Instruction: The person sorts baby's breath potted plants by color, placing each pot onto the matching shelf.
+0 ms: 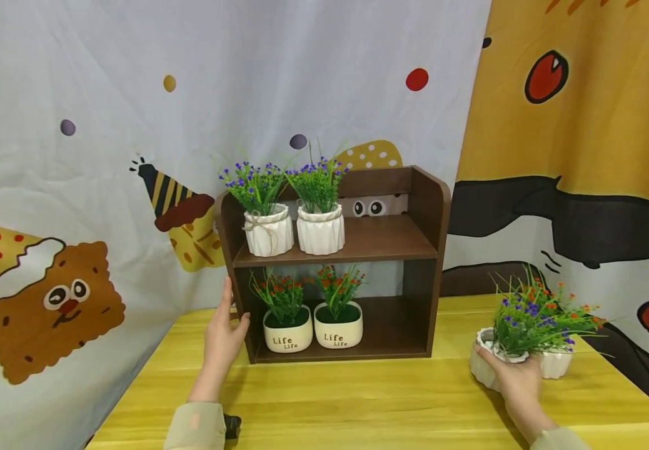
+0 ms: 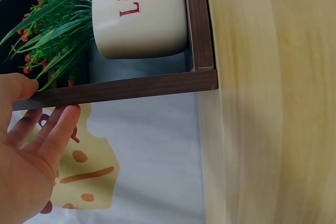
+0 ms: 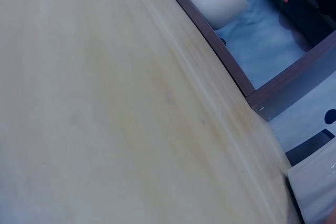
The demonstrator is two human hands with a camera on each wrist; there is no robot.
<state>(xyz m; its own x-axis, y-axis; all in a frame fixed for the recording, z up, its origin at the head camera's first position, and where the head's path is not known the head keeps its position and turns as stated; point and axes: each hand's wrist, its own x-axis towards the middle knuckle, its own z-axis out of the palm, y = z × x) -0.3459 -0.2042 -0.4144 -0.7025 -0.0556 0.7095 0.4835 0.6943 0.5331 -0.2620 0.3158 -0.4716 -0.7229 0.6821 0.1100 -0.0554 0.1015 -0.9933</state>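
The right hand (image 1: 521, 382) has its thumb over the near side of a white pot (image 1: 482, 375), holding it near the table's right side; its other fingers are mostly hidden. Whether the pot stands on the table (image 1: 358, 400) or is just off it, I cannot tell. The left hand (image 1: 226, 340), at the shelf (image 1: 389, 234), holds the left side panel (image 2: 131, 88) between thumb and fingers — the left wrist view shows the thumb inside and the fingers outside, fairly straight.

The step in hand looks like taking up this 1 pot while bracing the shelf. The next move seems to call for a secure grip and an upright lift, easing the purple flowers (image 1: 527, 309) out of the orange flowers (image 1: 563, 300) they overlap.

Just behind the held pot is another white pot (image 1: 556, 364), bearing those orange blooms. Left of them, the shelf has 2 tiers: the upper carries 2 white pots, left (image 1: 271, 237) and right (image 1: 321, 232), side by side; the lower carries 2 cream pots, left (image 1: 288, 331) and right (image 1: 338, 326) — both lettered "Life". Beyond hangs a printed cloth (image 1: 324, 75).
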